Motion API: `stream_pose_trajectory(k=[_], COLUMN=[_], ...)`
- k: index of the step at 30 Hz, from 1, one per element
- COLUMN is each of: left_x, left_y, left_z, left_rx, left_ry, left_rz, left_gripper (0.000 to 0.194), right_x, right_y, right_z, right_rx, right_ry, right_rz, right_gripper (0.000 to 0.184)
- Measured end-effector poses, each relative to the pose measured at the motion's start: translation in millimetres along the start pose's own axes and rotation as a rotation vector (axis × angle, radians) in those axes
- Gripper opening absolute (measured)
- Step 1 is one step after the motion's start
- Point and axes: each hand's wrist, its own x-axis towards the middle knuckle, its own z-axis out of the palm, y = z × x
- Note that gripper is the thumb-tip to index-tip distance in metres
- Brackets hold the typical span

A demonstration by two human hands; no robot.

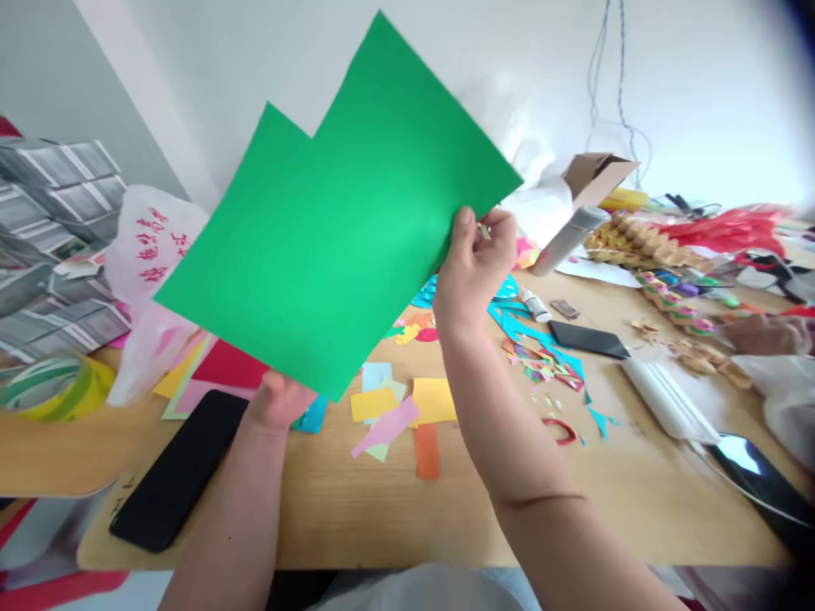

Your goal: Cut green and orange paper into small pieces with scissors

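Forearms (pixel 528 475), green paper (pixel 331 229) gripped in right fingers (pixel 466 224), left fingers (pixel 275 387) under lower edge, hold unclear

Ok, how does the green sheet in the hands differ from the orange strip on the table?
Size: the green sheet is far bigger; the orange strip is a small piece.
Outline: the green sheet has a stepped notch in its upper edge; the orange strip looks like a plain narrow rectangle.
Pose: the green sheet is held up and tilted; the orange strip lies on the table.
Shared: both look thin, paper-like and single-coloured.
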Motion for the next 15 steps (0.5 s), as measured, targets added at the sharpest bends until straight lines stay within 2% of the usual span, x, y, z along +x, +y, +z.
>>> stream_pose_trajectory(k=[3,5,10,13,15], left_x=[1,3,8,9,8], left_y=[-2,-3,-4,0,4], left_z=[5.0,10.1,16.7,15.6,14.5], left_rx=[-0.139,-0.250,-0.398,-0.444,-0.455], left_ry=[-0.217,-0.264,-0.206,-0.168,-0.157], left_rz=[-0.100,-0.138,-0.140,-0.097,-0.068], left_gripper=[0.065,0.053,0.043,0.042,0.043], right_x=[-26,-37,-48,-59,-76], right_y=[11,11,-1,-6,-4], right_z=[-7,-12,-31,-64,-94], right_rx=[-0.003,0.075,0.417,0.469,0.373], right_ry=[-0.030,-0.028,-0.094,-0.232,-0.388], right_rz=[0.074,0.158,0.354,0.398,0.350], right_gripper=[0.031,0.025,0.020,0.024,0.030])
